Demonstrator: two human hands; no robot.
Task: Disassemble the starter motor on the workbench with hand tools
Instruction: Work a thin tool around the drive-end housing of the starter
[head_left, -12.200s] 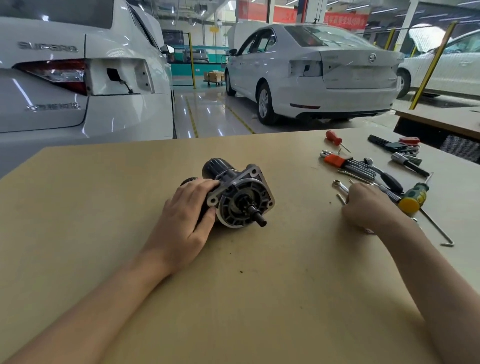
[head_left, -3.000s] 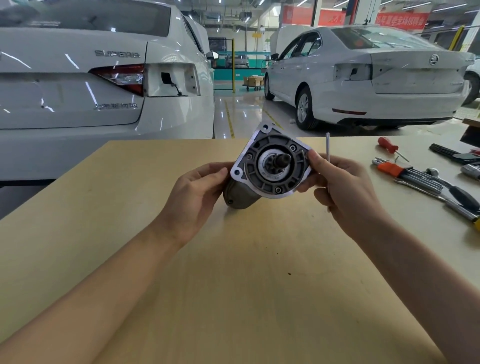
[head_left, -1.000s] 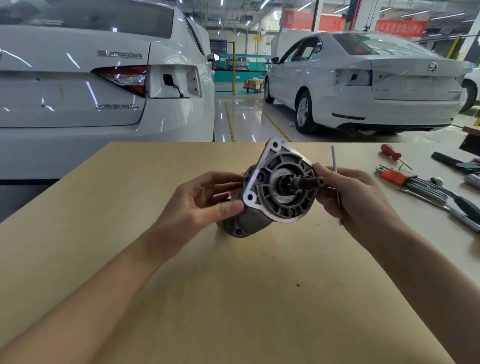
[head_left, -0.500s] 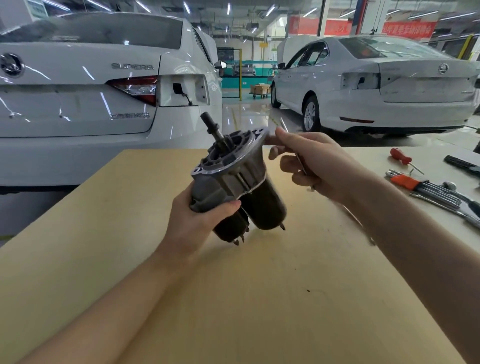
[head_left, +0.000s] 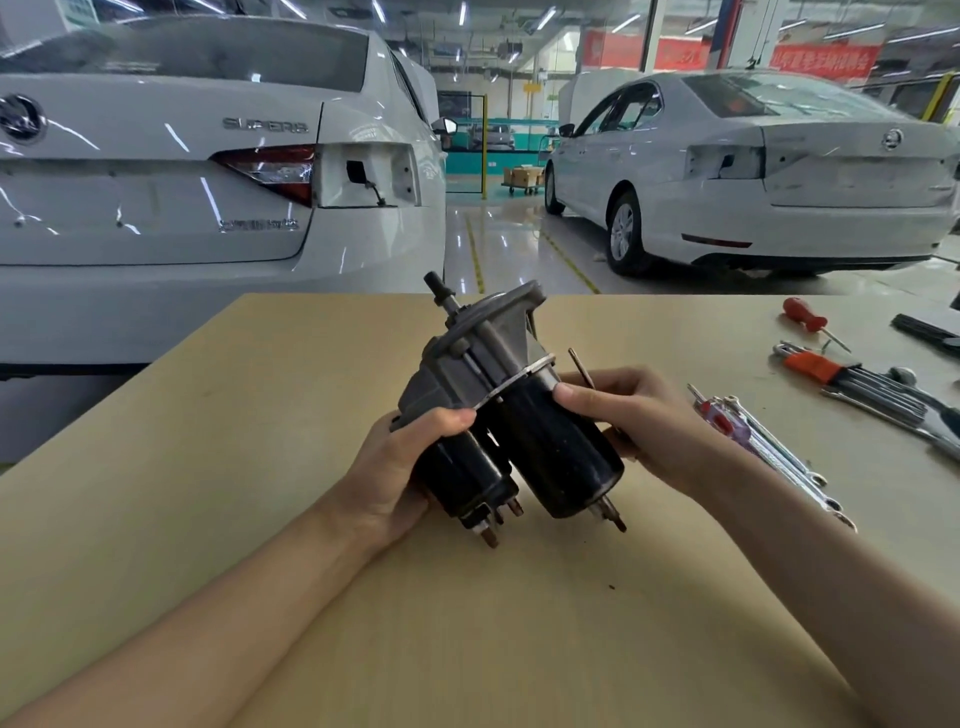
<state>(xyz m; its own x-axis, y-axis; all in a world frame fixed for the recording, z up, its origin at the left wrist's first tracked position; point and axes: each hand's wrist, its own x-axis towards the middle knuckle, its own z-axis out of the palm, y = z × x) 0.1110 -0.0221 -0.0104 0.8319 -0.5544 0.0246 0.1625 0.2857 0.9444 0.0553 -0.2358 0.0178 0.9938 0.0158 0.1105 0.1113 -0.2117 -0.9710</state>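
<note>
A: Where is the starter motor (head_left: 498, 415), and how will it handle?

B: It is held up above the workbench (head_left: 467, 623), near the middle, shaft pointing to about 11 o'clock. I think it is heavy and stiff; the black cylinders look smooth, so better to grip at the grey housing.

A: And the hands?

B: The left hand (head_left: 400, 467) wraps the smaller cylinder from 8 o'clock. The right hand (head_left: 639, 421) presses its thumb on the bigger cylinder and also holds a thin hex key (head_left: 582, 369). Farther, at 2 o'clock, lie the tools (head_left: 852, 379).

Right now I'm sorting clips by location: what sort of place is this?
Likely a car repair or training workshop: white sedans parked on a glossy floor, a starter motor in hand, hand tools on the workbench.
</note>
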